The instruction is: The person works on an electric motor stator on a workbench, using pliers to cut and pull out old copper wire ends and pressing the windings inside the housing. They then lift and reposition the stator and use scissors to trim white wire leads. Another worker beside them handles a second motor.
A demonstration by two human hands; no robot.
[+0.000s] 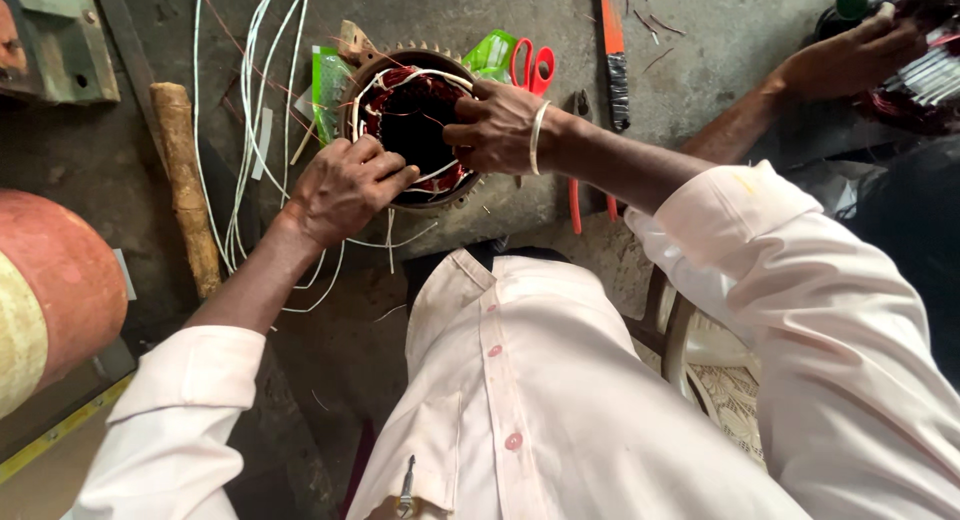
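Note:
A round motor stator [413, 120] with dark red copper windings and white binding cord lies on the grey bench, straight in front of me. My left hand [345, 188] is curled at its near left rim, fingers pinched on the white cord. From the right, my right hand [497, 128], a pale bangle on its wrist, grips the stator's right rim, with fingertips pressing on the windings. Both sleeves are pale pink.
Loose white cords [250, 110] trail to the left beside a wooden handle [186, 185]. Red-handled scissors [530, 68], green sheets [330, 85] and an orange-handled tool [612, 50] lie behind. Another person's hand [850, 55] works on a second winding at the top right. A reddish cylinder [50, 290] sits left.

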